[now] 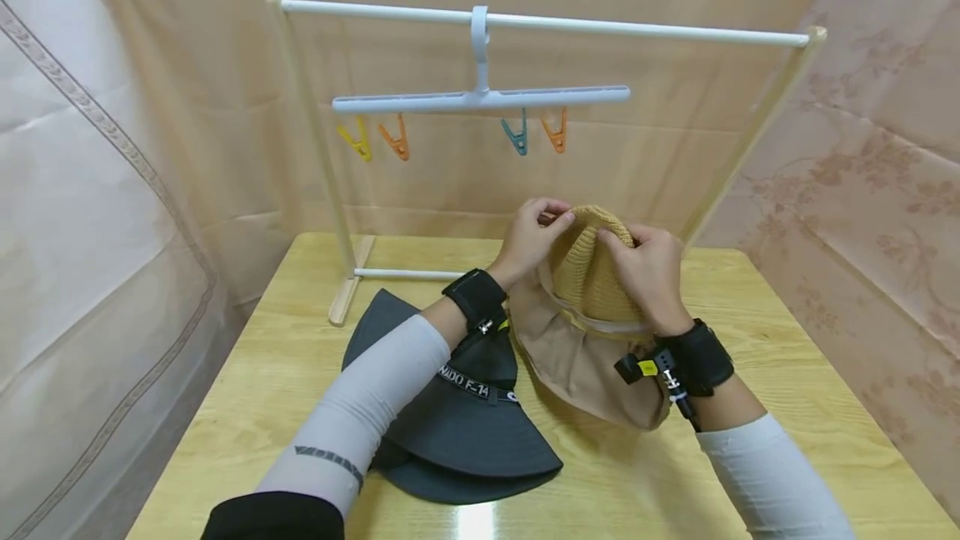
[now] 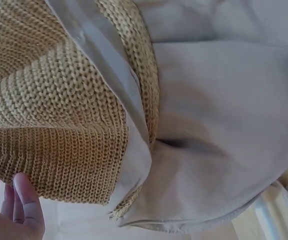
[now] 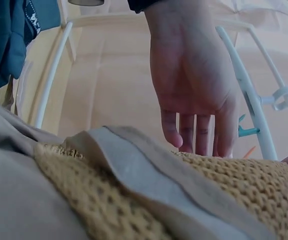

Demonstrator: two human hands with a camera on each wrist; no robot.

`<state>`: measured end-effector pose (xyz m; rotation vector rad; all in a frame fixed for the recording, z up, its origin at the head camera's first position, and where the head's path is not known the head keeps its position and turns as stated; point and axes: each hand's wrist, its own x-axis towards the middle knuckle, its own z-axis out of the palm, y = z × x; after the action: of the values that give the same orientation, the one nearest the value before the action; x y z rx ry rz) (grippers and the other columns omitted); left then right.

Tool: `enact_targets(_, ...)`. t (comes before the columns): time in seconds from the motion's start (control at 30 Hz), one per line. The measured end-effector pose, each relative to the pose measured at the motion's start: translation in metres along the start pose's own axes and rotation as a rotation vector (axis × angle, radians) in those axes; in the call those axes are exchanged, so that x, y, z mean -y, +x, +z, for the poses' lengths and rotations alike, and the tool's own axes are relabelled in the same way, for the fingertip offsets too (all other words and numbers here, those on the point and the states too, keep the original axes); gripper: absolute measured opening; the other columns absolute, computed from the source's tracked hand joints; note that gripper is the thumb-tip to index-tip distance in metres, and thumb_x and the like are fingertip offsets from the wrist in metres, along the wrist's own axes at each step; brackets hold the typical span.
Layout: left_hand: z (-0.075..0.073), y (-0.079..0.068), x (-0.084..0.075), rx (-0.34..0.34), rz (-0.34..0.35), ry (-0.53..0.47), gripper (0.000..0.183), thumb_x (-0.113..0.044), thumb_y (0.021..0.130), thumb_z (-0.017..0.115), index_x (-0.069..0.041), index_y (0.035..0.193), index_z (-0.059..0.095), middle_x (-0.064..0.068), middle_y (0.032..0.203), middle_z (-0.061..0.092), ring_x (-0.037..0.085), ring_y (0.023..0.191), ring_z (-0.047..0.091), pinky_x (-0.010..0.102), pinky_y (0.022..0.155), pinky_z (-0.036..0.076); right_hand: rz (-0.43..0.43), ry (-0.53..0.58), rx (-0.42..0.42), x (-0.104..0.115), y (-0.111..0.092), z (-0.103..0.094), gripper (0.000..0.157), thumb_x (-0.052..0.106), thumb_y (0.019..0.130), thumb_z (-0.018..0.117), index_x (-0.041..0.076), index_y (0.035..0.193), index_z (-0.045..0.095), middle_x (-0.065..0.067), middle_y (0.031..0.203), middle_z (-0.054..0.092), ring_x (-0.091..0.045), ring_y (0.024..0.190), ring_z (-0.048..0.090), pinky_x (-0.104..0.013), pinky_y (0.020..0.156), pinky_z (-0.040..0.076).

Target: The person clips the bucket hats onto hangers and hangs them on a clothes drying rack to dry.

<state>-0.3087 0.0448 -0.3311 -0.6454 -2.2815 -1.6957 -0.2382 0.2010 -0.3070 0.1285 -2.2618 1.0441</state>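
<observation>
A sun hat (image 1: 588, 273) with a woven straw crown and beige cloth brim is held up over the table. My left hand (image 1: 528, 242) pinches the crown's upper left edge between thumb and fingers. On the other side, my right hand (image 1: 651, 273) grips the crown, thumb in front and fingers partly hidden behind it. The left wrist view shows the woven crown (image 2: 59, 120) and a pale band close up, with left-hand fingertips at its edge. Beneath my left forearm, a dark grey bucket hat (image 1: 465, 423) with a lettered band lies on the table.
A white hanger (image 1: 480, 98) hangs from the rack's rail (image 1: 645, 27), carrying yellow, orange and teal clips. The rack's wooden foot (image 1: 351, 282) stands at the back left of the wooden table (image 1: 247, 390). Cloth curtains (image 1: 225, 107) surround it.
</observation>
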Motion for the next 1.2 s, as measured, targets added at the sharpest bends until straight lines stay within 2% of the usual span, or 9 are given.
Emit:
enact_targets(0.1,0.002,0.000,0.000,0.018,-0.004,0.039,0.025,-0.021,0.097,0.061,-0.003,0.114,0.067,0.013,0.116,0.062,0.024,0.101,0.064,0.024,0.088,0.050,0.001,0.003,-0.001,0.000,0.002,0.002,0.029,0.021,0.087,0.071,-0.001,0.069,0.074,-0.012,0.060,0.064,0.004,0.043,0.042,-0.015,0.042,0.033)
enact_targets(0.2,0.003,0.002,0.000,0.036,0.005,0.075,0.026,-0.023,0.098,0.061,-0.004,0.115,0.066,0.012,0.117,0.062,0.023,0.102,0.063,0.025,0.088,0.051,0.005,-0.006,-0.003,0.000,0.005,0.001,0.032,0.022,0.088,0.071,-0.001,0.066,0.072,-0.010,0.056,0.060,0.003,0.040,0.041,-0.017,0.041,0.032)
enact_targets(0.47,-0.003,0.007,0.004,0.039,0.022,0.080,0.026,-0.022,0.098,0.059,-0.003,0.116,0.065,0.012,0.116,0.062,0.023,0.101,0.062,0.026,0.089,0.050,0.012,-0.017,0.013,0.002,0.009,0.002,0.027,0.021,0.088,0.071,-0.003,0.078,0.076,-0.019,0.068,0.069,0.006,0.043,0.044,-0.015,0.042,0.034)
enact_targets(0.6,-0.008,0.009,0.004,0.034,0.035,0.097,0.026,-0.023,0.098,0.059,-0.004,0.115,0.066,0.011,0.114,0.062,0.023,0.100,0.062,0.025,0.087,0.050,0.007,-0.015,0.015,0.002,0.010,0.003,0.029,0.022,0.089,0.070,-0.003,0.074,0.075,-0.016,0.063,0.066,0.005,0.042,0.042,-0.015,0.041,0.033)
enact_targets(0.73,-0.013,0.014,-0.001,0.019,0.051,0.135,0.027,-0.022,0.097,0.061,-0.003,0.116,0.066,0.013,0.115,0.063,0.024,0.098,0.063,0.025,0.085,0.050,0.008,-0.011,0.004,0.004,0.013,0.003,0.035,0.022,0.089,0.070,-0.001,0.063,0.068,-0.005,0.053,0.053,0.003,0.039,0.037,-0.017,0.039,0.029)
enact_targets(0.87,-0.015,0.019,-0.008,0.008,0.041,0.157,0.032,-0.024,0.097,0.061,-0.004,0.122,0.062,0.014,0.118,0.062,0.025,0.099,0.063,0.028,0.085,0.051,0.028,-0.009,0.001,0.005,0.015,0.001,0.040,0.025,0.089,0.070,0.000,0.059,0.064,0.001,0.051,0.047,0.003,0.039,0.035,-0.018,0.039,0.028)
enact_targets(1.07,-0.016,0.024,-0.017,-0.024,0.024,0.162,0.040,-0.027,0.096,0.062,-0.008,0.131,0.057,0.011,0.124,0.061,0.022,0.100,0.064,0.027,0.085,0.051,0.027,0.004,-0.023,0.003,0.016,-0.001,0.038,0.026,0.090,0.070,-0.003,0.064,0.068,-0.004,0.054,0.052,0.003,0.040,0.038,-0.017,0.039,0.030)
enact_targets(1.2,-0.016,0.027,-0.023,-0.056,0.016,0.145,0.047,-0.028,0.095,0.064,-0.007,0.136,0.053,0.011,0.128,0.060,0.024,0.105,0.064,0.028,0.088,0.052,0.012,0.012,-0.036,0.002,0.019,-0.001,0.035,0.024,0.089,0.071,-0.004,0.068,0.071,-0.009,0.057,0.056,0.003,0.041,0.039,-0.016,0.040,0.030)
